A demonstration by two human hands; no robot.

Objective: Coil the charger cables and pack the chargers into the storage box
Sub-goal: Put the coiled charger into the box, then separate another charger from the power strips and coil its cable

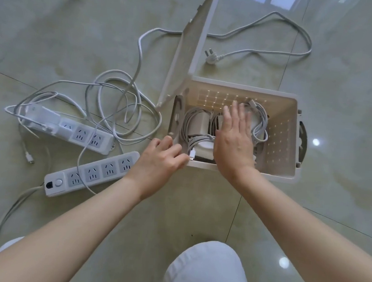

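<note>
Right grip (235,137) flat, empty: press chargers (200,123) level in box (277,144). Left grip (160,157) curled at rim, hold unclear; tuck plug (192,155).

Bare forearms run back from the left hand (160,159) and the right hand (235,141), and behind the wrists white trousers (205,270) cover a bent knee.

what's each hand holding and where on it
Right hand presses flat on the coiled chargers in the storage box, holding nothing. Left hand curls at the box's near left corner beside a cable plug; a grip there cannot be told.
</note>
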